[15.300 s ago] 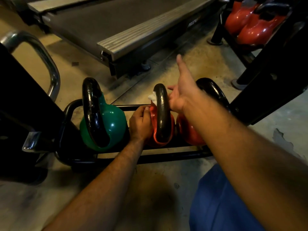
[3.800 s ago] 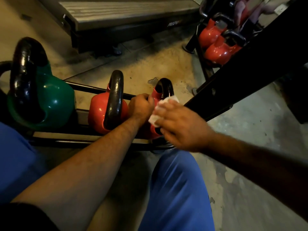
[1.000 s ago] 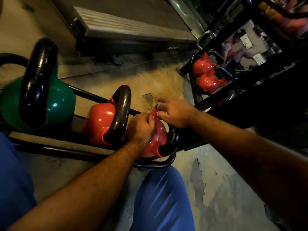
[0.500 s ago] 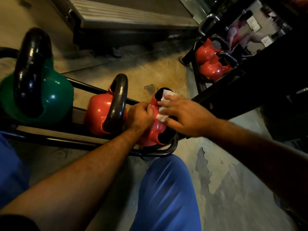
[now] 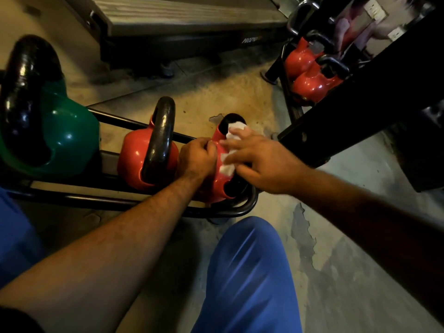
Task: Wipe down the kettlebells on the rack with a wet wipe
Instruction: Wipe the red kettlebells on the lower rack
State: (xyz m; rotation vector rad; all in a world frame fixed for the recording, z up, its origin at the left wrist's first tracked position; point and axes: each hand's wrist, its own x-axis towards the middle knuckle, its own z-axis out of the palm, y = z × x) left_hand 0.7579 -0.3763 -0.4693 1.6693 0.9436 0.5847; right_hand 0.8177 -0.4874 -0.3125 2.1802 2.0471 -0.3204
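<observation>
Rack [image 5: 249, 205]: 3 kettlebells | R hand [image 5: 262, 162] presses wipe [image 5: 234, 135] on end red kettlebell [image 5: 217, 186]

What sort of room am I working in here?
Most likely a gym. A low black tubular rack holds a large green kettlebell with a black handle and red ones, and a grey treadmill deck stands just behind.
</observation>
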